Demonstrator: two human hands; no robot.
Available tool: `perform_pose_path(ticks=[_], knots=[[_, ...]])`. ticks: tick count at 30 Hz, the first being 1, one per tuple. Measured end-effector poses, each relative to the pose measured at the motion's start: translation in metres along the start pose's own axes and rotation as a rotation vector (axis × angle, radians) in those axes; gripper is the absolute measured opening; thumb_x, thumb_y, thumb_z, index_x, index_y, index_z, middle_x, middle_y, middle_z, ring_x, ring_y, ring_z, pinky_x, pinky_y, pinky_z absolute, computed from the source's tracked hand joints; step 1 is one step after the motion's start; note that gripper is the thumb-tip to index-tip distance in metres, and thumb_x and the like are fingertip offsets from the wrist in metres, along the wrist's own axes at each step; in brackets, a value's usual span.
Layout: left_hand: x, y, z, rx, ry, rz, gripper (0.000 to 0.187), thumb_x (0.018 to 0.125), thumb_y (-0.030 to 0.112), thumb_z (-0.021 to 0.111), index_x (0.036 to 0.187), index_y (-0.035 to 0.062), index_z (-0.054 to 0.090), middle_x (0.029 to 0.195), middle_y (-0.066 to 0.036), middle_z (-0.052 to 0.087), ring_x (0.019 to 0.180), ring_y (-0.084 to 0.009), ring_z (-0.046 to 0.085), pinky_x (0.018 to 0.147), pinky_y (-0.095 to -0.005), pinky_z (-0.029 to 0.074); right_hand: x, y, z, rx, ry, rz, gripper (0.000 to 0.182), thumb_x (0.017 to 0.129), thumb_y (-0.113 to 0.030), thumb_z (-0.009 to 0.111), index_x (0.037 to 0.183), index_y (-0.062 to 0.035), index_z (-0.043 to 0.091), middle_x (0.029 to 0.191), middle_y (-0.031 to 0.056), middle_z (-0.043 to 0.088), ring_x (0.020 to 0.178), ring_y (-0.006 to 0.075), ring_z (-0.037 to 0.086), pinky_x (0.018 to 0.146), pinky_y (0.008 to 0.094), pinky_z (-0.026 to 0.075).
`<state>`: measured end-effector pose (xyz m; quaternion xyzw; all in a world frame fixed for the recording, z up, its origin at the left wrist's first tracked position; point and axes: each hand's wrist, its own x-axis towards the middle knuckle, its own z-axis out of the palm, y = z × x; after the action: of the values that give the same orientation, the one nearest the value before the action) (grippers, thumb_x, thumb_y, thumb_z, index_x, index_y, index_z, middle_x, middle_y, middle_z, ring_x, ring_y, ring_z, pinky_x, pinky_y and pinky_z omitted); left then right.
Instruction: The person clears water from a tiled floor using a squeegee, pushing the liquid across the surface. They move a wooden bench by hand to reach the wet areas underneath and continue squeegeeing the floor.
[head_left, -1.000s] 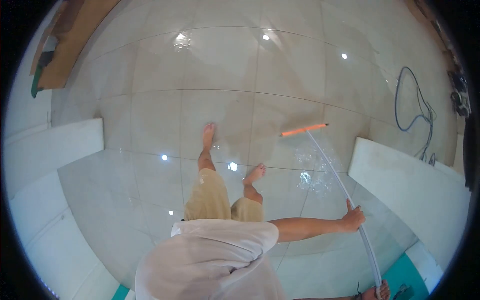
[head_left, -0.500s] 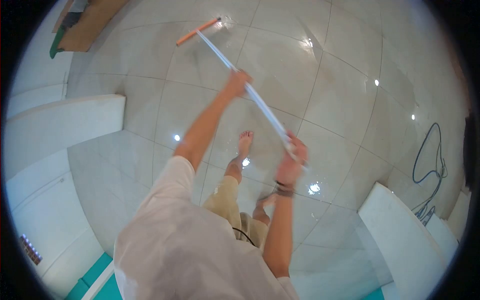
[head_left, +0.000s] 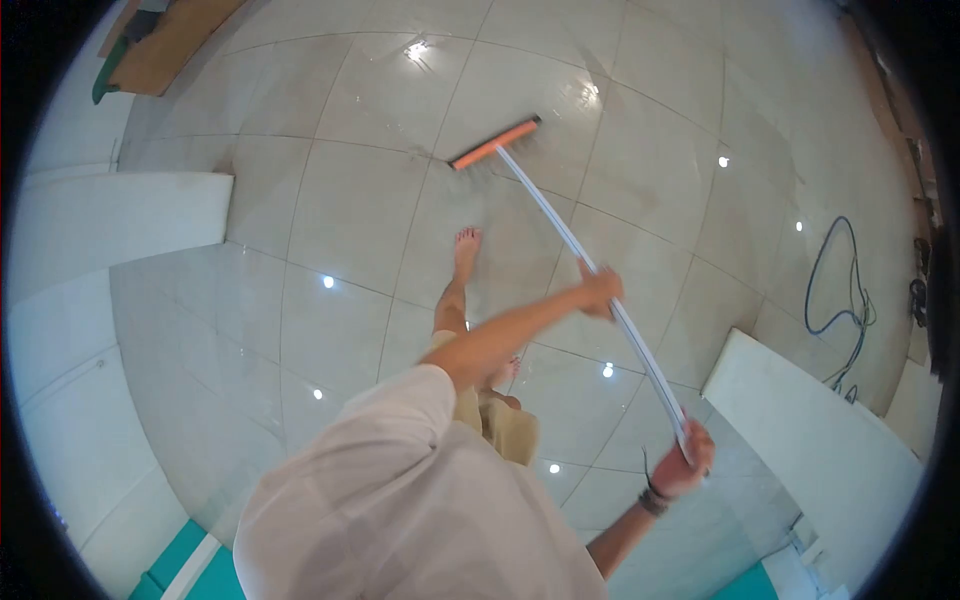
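A floor squeegee (head_left: pixel 630 330) with a long white handle slants across the view. Its orange head with a dark blade (head_left: pixel 497 143) is at the floor, ahead of my bare feet. My left hand (head_left: pixel 601 291) is closed round the middle of the handle. Near the handle's upper end, my right hand (head_left: pixel 688 459) is wrapped round it, with dark bands on the wrist. Wet-looking, shiny tiles (head_left: pixel 380 200) lie under the squeegee head and around it.
A white wall end (head_left: pixel 200 205) juts in at the left, and a low white partition (head_left: pixel 790 420) stands at the right. Beyond that partition a dark looped hose or cable (head_left: pixel 812 290) lies on the floor. A brown board (head_left: pixel 175 50) leans at the upper left.
The squeegee head has come back toward my feet and to the right. Both hands have moved right and closer to my body, still gripping the handle.
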<state>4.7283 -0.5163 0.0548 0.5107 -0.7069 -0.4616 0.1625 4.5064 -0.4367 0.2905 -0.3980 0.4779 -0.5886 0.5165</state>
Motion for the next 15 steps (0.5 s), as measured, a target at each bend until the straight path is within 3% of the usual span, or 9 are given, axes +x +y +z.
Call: perform_pose_path(ticks=[1,2,4,6,8,10,12,14,15], knots=[[0.001,0.049,0.022,-0.03,0.056,-0.046,0.028,0.052,0.038,0.069,0.068,0.0159,0.062,0.092,-0.017,0.05,0.101,-0.0375,0.039,0.064,-0.0781,0.014,-0.005,-0.025,-0.034,-0.01,-0.031,-0.02,0.021,0.075,-0.015,0.044,0.058,-0.0066,0.036,0.063,0.0053,0.04,0.072,0.0243,0.046,0.086,0.0541,0.035],[0.004,0.085,0.048,-0.111,0.068,0.033,0.027,0.052,0.036,0.069,0.065,0.0141,0.061,0.088,-0.017,0.05,0.097,-0.0369,0.041,0.062,-0.0767,0.017,-0.013,-0.052,-0.068,-0.023,-0.058,-0.043,0.024,0.075,-0.016,0.044,0.056,-0.0083,0.031,0.059,0.0033,0.035,0.069,0.0231,0.045,0.086,0.0561,0.034],[0.015,0.147,0.101,-0.253,-0.097,0.195,0.027,0.052,0.036,0.066,0.065,0.0138,0.06,0.089,-0.017,0.048,0.093,-0.0359,0.04,0.059,-0.074,0.021,-0.032,-0.113,-0.109,-0.098,-0.051,-0.076,0.027,0.076,-0.02,0.042,0.056,-0.0096,0.028,0.057,0.0016,0.028,0.06,0.0187,0.038,0.086,0.0544,0.034],[0.003,0.216,0.132,-0.223,-0.069,0.205,0.024,0.051,0.033,0.066,0.063,0.0135,0.059,0.086,-0.017,0.047,0.092,-0.036,0.039,0.064,-0.0631,0.03,-0.053,-0.163,-0.145,-0.136,0.026,-0.098,0.026,0.077,-0.021,0.041,0.055,-0.0096,0.03,0.056,0.0013,0.03,0.057,0.0163,0.035,0.08,0.0474,0.04],[0.009,0.258,0.185,-0.389,-0.083,0.317,0.022,0.053,0.031,0.065,0.065,0.0135,0.059,0.091,-0.018,0.046,0.093,-0.0369,0.038,0.066,-0.0671,0.029,-0.07,-0.208,-0.133,-0.179,0.099,-0.113,0.028,0.078,-0.016,0.043,0.056,-0.0123,0.026,0.054,-0.0013,0.024,0.053,0.0111,0.028,0.073,0.0347,0.038],[0.022,0.287,0.235,-0.477,-0.215,0.425,0.026,0.054,0.03,0.065,0.074,0.0131,0.059,0.097,-0.016,0.045,0.099,-0.0365,0.036,0.063,-0.0737,0.023,-0.085,-0.231,-0.12,-0.206,0.391,-0.27,0.024,0.071,-0.025,0.048,0.053,-0.0095,0.046,0.051,0.0034,0.045,0.049,0.018,0.044,0.052,0.0333,0.039],[-0.021,0.322,0.184,-0.477,-0.285,0.216,0.025,0.058,0.026,0.066,0.077,0.0118,0.058,0.092,-0.013,0.049,0.099,-0.0321,0.04,0.068,-0.0712,0.024,-0.095,-0.245,-0.121,-0.205,0.263,-0.242,0.023,0.071,-0.023,0.049,0.053,-0.0092,0.046,0.051,0.0032,0.044,0.05,0.0176,0.043,0.052,0.0326,0.038],[-0.025,0.328,0.198,-0.553,-0.297,0.26,0.03,0.06,0.026,0.064,0.086,0.013,0.056,0.093,-0.011,0.05,0.102,-0.0315,0.039,0.072,-0.0738,0.019,-0.093,-0.255,-0.11,-0.207,0.115,-0.213,0.022,0.071,-0.022,0.05,0.054,-0.0088,0.046,0.051,0.0031,0.042,0.05,0.0171,0.042,0.052,0.0319,0.037],[-0.032,0.332,0.192,-0.555,-0.286,0.264,0.03,0.061,0.025,0.063,0.087,0.0119,0.055,0.095,-0.011,0.05,0.102,-0.0308,0.039,0.072,-0.0739,0.02,-0.094,-0.256,-0.093,-0.256,0.295,-0.344,0.023,0.072,-0.022,0.049,0.054,-0.009,0.044,0.051,0.0025,0.039,0.05,0.0164,0.04,0.051,0.031,0.035]])
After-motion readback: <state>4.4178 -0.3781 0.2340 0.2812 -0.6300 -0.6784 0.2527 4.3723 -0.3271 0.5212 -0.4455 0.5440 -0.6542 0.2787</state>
